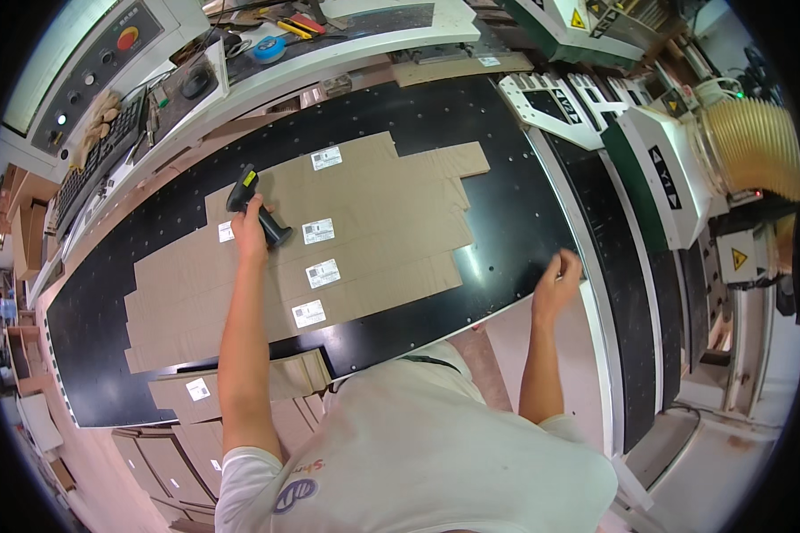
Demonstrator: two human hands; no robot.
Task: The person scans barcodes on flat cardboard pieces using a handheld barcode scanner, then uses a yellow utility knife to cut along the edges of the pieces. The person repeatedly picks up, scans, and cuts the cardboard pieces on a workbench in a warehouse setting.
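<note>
My left hand [252, 226] is closed round the grip of a black handheld barcode scanner [274, 229], which has a yellow label on its head. I hold it above flat brown panels [382, 213] laid edge to edge on the black machine table [516, 213]. Several of these panels carry white printed labels, and one label [227, 232] lies right beside my left wrist. Over the table's near right edge hangs my right hand [557, 274], its fingers loosely curled in with nothing visible in them.
More brown panels [293, 377] are stacked by the near left edge. Across the table runs a bench [373, 31] with a blue tape roll [269, 49] and a keyboard [102, 164]. A white machine head [658, 178] with a ribbed hose [751, 147] stands at the right.
</note>
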